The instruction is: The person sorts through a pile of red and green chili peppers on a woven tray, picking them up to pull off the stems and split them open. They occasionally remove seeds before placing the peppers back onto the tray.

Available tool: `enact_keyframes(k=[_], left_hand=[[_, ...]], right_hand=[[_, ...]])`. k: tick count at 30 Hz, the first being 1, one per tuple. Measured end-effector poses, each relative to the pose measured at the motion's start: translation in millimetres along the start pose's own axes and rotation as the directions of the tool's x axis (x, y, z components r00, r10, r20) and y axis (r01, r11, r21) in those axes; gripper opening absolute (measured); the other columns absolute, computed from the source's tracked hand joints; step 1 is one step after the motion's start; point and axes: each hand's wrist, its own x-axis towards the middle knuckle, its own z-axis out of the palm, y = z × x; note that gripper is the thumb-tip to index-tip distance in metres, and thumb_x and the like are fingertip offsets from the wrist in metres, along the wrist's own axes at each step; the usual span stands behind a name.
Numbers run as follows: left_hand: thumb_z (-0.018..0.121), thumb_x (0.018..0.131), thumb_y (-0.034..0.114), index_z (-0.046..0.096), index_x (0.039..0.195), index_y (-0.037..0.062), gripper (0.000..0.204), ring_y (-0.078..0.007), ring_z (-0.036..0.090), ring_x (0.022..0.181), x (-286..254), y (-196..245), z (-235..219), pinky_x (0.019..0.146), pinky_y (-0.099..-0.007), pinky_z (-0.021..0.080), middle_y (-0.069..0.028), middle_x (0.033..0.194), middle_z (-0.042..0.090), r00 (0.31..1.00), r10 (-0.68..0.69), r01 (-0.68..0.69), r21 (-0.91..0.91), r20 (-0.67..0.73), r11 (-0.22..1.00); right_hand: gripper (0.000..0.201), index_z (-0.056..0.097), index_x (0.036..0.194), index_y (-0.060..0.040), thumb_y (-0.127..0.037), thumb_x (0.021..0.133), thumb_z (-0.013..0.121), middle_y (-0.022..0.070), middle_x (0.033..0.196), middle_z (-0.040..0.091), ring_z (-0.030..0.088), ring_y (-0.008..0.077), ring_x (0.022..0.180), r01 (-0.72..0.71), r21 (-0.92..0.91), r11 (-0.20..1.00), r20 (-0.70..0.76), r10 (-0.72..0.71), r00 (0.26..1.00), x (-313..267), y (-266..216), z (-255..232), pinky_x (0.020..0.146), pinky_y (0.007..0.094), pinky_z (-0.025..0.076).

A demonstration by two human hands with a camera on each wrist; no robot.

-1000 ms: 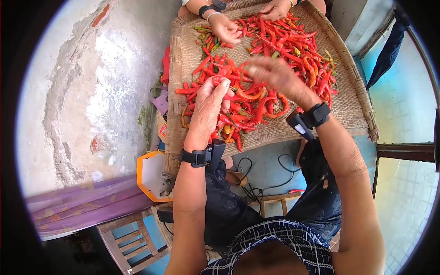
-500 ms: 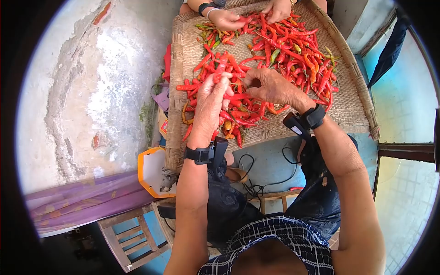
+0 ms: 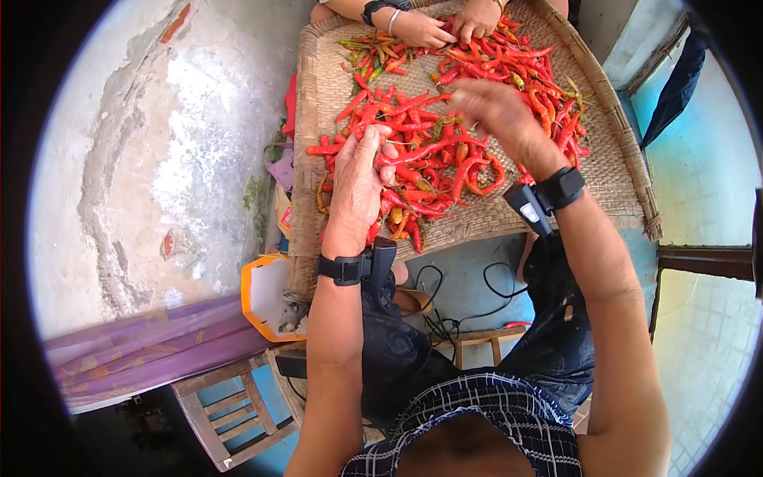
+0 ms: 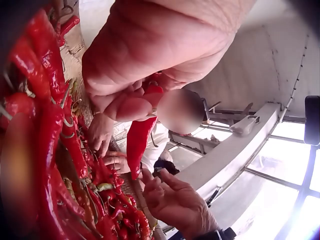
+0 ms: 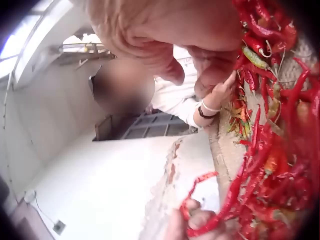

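Note:
My left hand [image 3: 358,187] grips red chili peppers over the near left of a woven tray [image 3: 612,175]. One long chili pepper [image 3: 433,149] sticks out from its fingers to the right; in the left wrist view a chili pepper [image 4: 140,145] points down from the fingertips. Blurred by motion, my right hand [image 3: 513,123] is above the tray, right of the left hand. Its thumb and fingers stand apart with nothing between them in the right wrist view. Below both hands lies a heap of red chili peppers [image 3: 413,195].
Across the tray, another person's hands [image 3: 425,30] work at a second heap of chili peppers [image 3: 548,87]. A rough wall [image 3: 183,159] runs along the left. An orange-rimmed container [image 3: 266,302] and wooden chair [image 3: 230,421] stand at lower left. Black cables [image 3: 449,322] lie on the floor.
My right hand came in beside the left hand, then moved away up and to the right. The left hand stays nearly in place. The other person's hands have drawn closer together.

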Motion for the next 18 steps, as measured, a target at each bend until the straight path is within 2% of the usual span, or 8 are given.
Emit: enact_keyframes(k=[1, 3, 7, 9, 10, 12, 16, 18], left_hand=[[0.055, 0.092, 0.033, 0.056, 0.101, 0.0072, 0.027, -0.0099, 0.044, 0.057, 1, -1, 0, 0.052, -0.022, 0.037, -0.0025, 0.076, 0.053, 1.0, -0.005, 0.005, -0.016, 0.008, 1.0], [0.055, 0.091, 0.033, 0.055, 0.102, 0.0072, 0.028, -0.0103, 0.045, 0.058, 2, -2, 0, 0.053, -0.0223, 0.037, -0.0025, 0.075, 0.053, 1.0, -0.011, 0.011, -0.032, 0.013, 0.999], [0.055, 0.092, 0.033, 0.054, 0.102, 0.0068, 0.028, -0.0105, 0.046, 0.058, 1, -4, 0, 0.053, -0.0224, 0.038, -0.0046, 0.08, 0.056, 0.999, -0.052, 0.053, -0.063, 0.015, 0.997], [0.054, 0.092, 0.033, 0.054, 0.103, 0.0067, 0.028, -0.0104, 0.047, 0.058, 1, -4, 2, 0.053, -0.0224, 0.039, -0.0063, 0.084, 0.059, 0.998, -0.069, 0.07, -0.081, 0.013, 0.994], [0.054, 0.092, 0.033, 0.054, 0.103, 0.0065, 0.029, -0.0099, 0.048, 0.057, 1, -3, 5, 0.052, -0.022, 0.039, -0.0081, 0.088, 0.061, 0.999, -0.038, 0.038, -0.019, -0.021, 0.999], [0.054, 0.092, 0.033, 0.054, 0.103, 0.0062, 0.029, -0.0094, 0.05, 0.056, 1, -4, 4, 0.052, -0.0216, 0.04, -0.0099, 0.092, 0.063, 0.998, -0.005, 0.007, 0.041, -0.058, 0.999], [0.054, 0.092, 0.032, 0.055, 0.103, 0.0059, 0.028, -0.008, 0.051, 0.055, 4, -4, 1, 0.049, -0.0197, 0.04, -0.0103, 0.091, 0.064, 0.984, 0.082, -0.065, 0.117, -0.155, 0.991], [0.053, 0.092, 0.031, 0.055, 0.103, 0.0059, 0.028, -0.0077, 0.051, 0.055, 4, -5, 0, 0.048, -0.0191, 0.04, -0.0087, 0.087, 0.063, 0.983, 0.079, -0.062, 0.106, -0.167, 0.992]], right_hand=[[0.033, 0.062, 0.102, 0.0022, -0.027, 0.087, 0.059, 0.0097, 0.084, 0.066, 0.059, 0.016, 0.065, 0.065, -0.18, 0.982, 0.113, -0.045, 0.993, -9, -12, 13, 0.056, 0.0296, 0.047], [0.03, 0.065, 0.094, 0.0001, -0.028, 0.086, 0.06, 0.0125, 0.078, 0.064, 0.058, 0.0207, 0.064, 0.425, -0.381, 0.821, 0.393, -0.272, 0.878, -6, -2, 26, 0.059, 0.0332, 0.046], [0.03, 0.063, 0.087, 0.0013, -0.029, 0.085, 0.061, 0.0138, 0.069, 0.06, 0.056, 0.0237, 0.062, 0.44, -0.363, 0.821, 0.425, -0.275, 0.863, -12, 9, 39, 0.059, 0.0342, 0.045], [0.027, 0.062, 0.083, 0.0016, -0.025, 0.084, 0.061, 0.0117, 0.064, 0.058, 0.056, 0.0212, 0.06, 0.388, -0.414, 0.823, 0.567, -0.1, 0.818, -12, 6, 34, 0.057, 0.0341, 0.044], [0.027, 0.062, 0.083, 0.0016, -0.025, 0.084, 0.061, 0.0117, 0.064, 0.058, 0.056, 0.0212, 0.06, 0.388, -0.415, 0.823, 0.567, -0.099, 0.818, -11, 2, 30, 0.057, 0.0341, 0.044], [0.024, 0.059, 0.082, 0.0022, -0.022, 0.083, 0.064, 0.0059, 0.063, 0.056, 0.052, 0.0143, 0.059, 0.268, -0.422, 0.866, 0.668, 0.097, 0.737, -9, -7, 19, 0.057, 0.0303, 0.043], [0.024, 0.06, 0.083, 0.0018, -0.022, 0.085, 0.062, 0.0027, 0.065, 0.056, 0.052, 0.0136, 0.057, 0.225, -0.524, 0.821, 0.571, 0.143, 0.808, -2, -12, -10, 0.055, 0.0285, 0.043], [0.03, 0.061, 0.1, -0.0003, -0.026, 0.085, 0.061, 0.0105, 0.071, 0.062, 0.059, 0.0197, 0.063, 0.062, -0.387, 0.92, 0.167, 0.004, 0.986, 4, -15, -21, 0.06, 0.0323, 0.048]])
